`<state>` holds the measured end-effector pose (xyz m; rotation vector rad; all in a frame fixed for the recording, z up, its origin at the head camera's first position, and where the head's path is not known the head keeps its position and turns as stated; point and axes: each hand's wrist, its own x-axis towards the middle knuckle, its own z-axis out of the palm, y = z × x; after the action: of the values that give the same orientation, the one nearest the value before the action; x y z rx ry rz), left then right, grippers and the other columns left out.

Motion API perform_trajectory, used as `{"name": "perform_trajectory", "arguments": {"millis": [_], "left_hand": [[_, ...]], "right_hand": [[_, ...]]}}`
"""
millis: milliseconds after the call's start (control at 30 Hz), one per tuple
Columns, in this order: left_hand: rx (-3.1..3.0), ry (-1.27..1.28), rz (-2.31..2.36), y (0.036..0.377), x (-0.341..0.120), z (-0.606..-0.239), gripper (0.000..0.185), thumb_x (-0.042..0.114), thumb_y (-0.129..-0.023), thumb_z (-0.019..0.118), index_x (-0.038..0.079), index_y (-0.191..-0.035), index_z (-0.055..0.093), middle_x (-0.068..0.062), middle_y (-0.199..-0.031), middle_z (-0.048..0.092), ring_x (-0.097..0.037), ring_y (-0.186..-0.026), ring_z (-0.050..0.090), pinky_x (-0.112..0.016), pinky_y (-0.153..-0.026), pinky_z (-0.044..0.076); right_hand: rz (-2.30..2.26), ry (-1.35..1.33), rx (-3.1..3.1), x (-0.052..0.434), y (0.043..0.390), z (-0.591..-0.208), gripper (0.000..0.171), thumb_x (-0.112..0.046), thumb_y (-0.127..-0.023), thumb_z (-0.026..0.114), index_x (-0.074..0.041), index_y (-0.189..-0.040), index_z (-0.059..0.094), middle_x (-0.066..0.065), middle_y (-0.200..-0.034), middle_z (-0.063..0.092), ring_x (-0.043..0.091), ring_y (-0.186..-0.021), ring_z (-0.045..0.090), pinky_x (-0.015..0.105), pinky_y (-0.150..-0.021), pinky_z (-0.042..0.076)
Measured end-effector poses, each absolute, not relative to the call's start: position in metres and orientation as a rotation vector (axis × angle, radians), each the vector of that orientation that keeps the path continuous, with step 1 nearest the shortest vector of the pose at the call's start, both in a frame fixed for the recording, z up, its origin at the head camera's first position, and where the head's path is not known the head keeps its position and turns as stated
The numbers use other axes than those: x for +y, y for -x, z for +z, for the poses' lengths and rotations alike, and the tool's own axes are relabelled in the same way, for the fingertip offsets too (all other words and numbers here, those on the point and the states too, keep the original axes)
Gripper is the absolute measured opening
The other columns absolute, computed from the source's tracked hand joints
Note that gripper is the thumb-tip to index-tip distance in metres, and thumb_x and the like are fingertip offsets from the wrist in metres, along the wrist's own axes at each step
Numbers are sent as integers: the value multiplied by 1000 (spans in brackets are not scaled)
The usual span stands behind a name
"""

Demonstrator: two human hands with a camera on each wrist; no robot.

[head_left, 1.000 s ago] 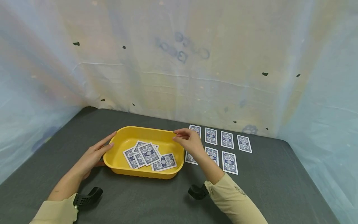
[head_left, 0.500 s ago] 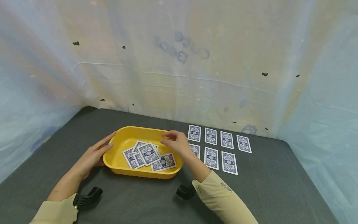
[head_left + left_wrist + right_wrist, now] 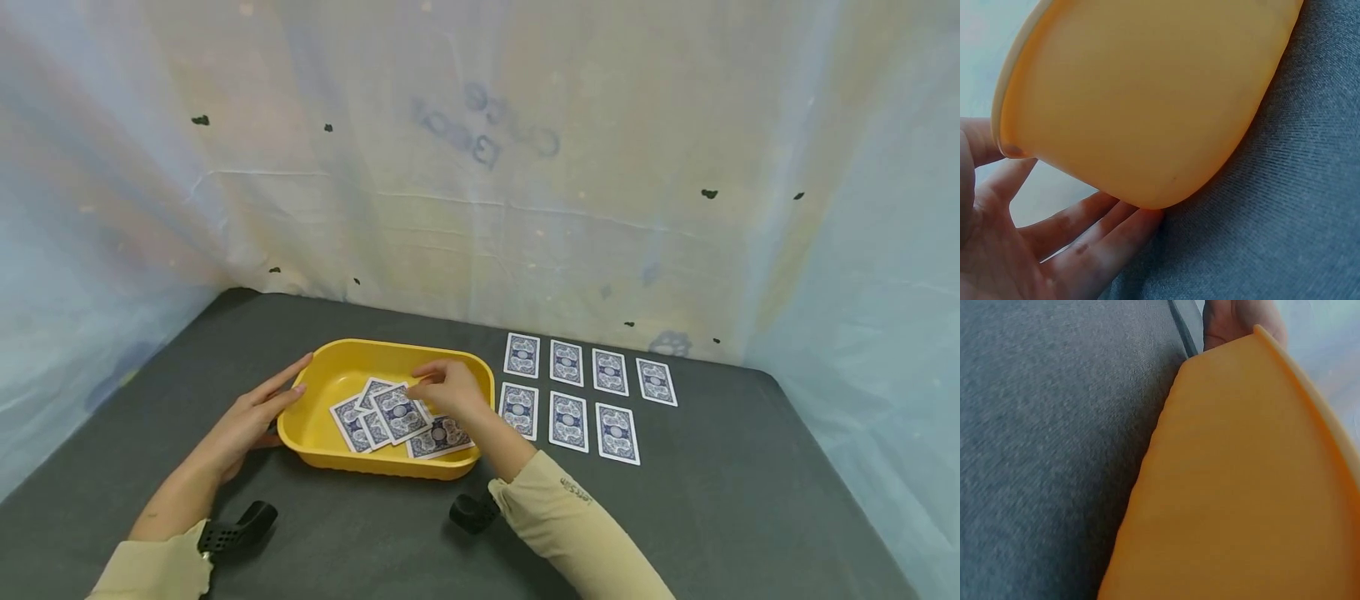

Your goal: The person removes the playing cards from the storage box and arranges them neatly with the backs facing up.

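Observation:
A yellow plastic tray (image 3: pixel 378 462) stands left of centre on the dark table. Several blue-backed playing cards (image 3: pixel 397 412) lie overlapping in it. My left hand (image 3: pixel 236 429) holds the tray's left end, thumb over the rim and other fingers against the outer wall. In the left wrist view those fingers touch the wall low down. My right hand (image 3: pixel 453 393) is over the right half of the tray, fingers bent and thumb tip at the upper edge of the top card. The right wrist view shows the tray's outer side, with the right fingers out of frame.
Right of the tray several playing cards (image 3: pixel 568 422) lie face down in two rows, four at the back and three in front. Dark grey cloth (image 3: pixel 712 500) covers the table. A pale sheet (image 3: pixel 600 150) hangs behind and at both sides.
My right hand has moved left from the tray's right rim to the cards inside, uncovering the cards on the table. My left hand has stayed put.

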<state>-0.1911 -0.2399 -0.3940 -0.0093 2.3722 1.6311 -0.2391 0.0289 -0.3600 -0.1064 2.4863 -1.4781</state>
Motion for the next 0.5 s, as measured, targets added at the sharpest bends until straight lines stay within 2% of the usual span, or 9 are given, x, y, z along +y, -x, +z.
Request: {"name": "perform_trajectory", "arguments": {"millis": [233, 333, 500], "left_hand": [[2347, 31, 1636, 192, -240, -394, 67, 51, -99, 42, 32, -154, 7, -19, -161, 2, -46, -139, 23, -60, -94, 45], [2342, 36, 1633, 192, -240, -394, 68, 52, -99, 42, 33, -154, 7, -18, -161, 2, -46, -139, 21, -61, -94, 44], [2341, 41, 1633, 192, -240, -393, 69, 54, -98, 43, 33, -154, 9, -17, -161, 3, -45, -140, 21, -60, -95, 45]], "right_hand": [[-1329, 165, 2541, 20, 237, -364, 38, -19, -78, 78, -8, -114, 70, 9, -104, 66, 19, -91, 59, 30, -78, 51], [-1251, 163, 2580, 16, 237, -366, 43, -21, -77, 80, -10, -117, 68, 9, -108, 65, 19, -91, 58, 30, -79, 50], [-1132, 147, 2636, 9, 236, -370, 61, -23, -72, 85, -10, -126, 60, 11, -115, 63, 19, -92, 56, 31, -82, 49]]}}
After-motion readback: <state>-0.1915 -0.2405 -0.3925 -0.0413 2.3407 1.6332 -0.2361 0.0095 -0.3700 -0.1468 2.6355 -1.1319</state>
